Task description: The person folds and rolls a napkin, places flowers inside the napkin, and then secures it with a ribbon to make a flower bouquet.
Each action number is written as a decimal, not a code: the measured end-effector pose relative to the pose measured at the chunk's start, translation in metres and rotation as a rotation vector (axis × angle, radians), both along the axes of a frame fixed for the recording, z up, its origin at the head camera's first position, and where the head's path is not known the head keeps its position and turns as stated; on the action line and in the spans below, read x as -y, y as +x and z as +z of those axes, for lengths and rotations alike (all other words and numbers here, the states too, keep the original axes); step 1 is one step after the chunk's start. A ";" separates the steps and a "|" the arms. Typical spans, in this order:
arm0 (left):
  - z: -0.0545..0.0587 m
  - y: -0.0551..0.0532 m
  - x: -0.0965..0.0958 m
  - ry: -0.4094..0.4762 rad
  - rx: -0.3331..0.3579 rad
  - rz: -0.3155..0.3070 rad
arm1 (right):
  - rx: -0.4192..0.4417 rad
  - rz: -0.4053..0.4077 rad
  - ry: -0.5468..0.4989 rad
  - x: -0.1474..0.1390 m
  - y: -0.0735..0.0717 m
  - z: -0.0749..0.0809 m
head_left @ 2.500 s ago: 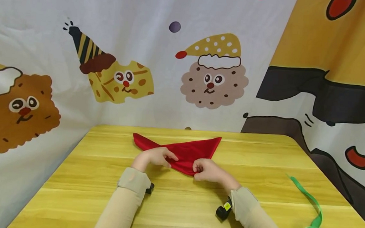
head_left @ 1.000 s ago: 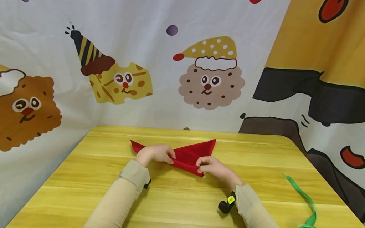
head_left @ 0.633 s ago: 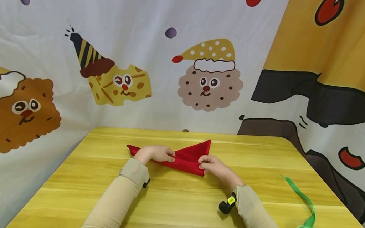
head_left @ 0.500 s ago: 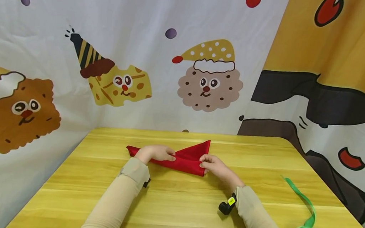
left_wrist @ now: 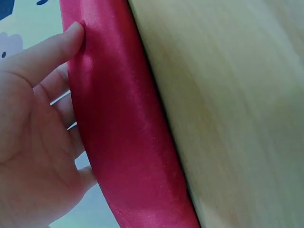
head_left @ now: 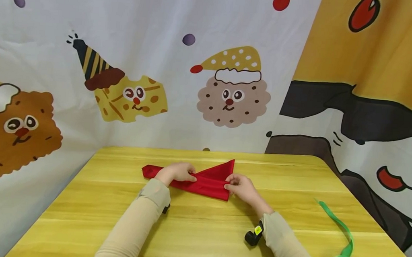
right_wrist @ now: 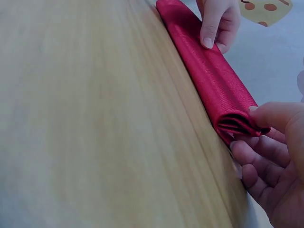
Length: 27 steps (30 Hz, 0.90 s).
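A shiny red scarf lies across the back half of the table, its front part folded into a long flat band. Behind the band a pointed corner still stands out at the right, and the other end tapers off to the left. My left hand pinches the band's far edge near the middle, thumb on top in the left wrist view and fingers behind. At the right end, my right hand pinches the edge between thumb and fingers. Stacked layers of the folded end show in the right wrist view.
A loosely looped green ribbon lies on the wooden table at the right. Behind the table hangs a white curtain printed with cartoon snacks.
The scarf's front edge has been turned over away from me into a wider flat band, and the triangle behind it has shrunk. Both hands now pinch the band's far edge.
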State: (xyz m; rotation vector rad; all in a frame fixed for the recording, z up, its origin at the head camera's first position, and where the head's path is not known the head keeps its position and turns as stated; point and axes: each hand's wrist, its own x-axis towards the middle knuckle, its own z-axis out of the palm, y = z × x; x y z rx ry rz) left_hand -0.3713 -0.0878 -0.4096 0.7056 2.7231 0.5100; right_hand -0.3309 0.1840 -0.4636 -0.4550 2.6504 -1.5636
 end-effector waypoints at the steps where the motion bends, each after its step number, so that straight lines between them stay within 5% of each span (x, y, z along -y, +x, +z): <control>1: -0.001 0.000 0.000 -0.006 -0.006 0.005 | -0.008 -0.005 0.016 0.000 0.000 -0.001; 8: -0.003 -0.002 0.000 -0.026 -0.030 0.021 | -0.075 0.013 0.095 -0.001 -0.002 -0.005; 15: -0.006 -0.006 0.004 -0.012 -0.030 0.047 | -0.185 0.114 0.179 -0.005 -0.002 -0.010; 27: -0.006 -0.003 0.008 -0.050 -0.079 0.101 | -0.163 0.129 0.203 -0.006 -0.002 -0.009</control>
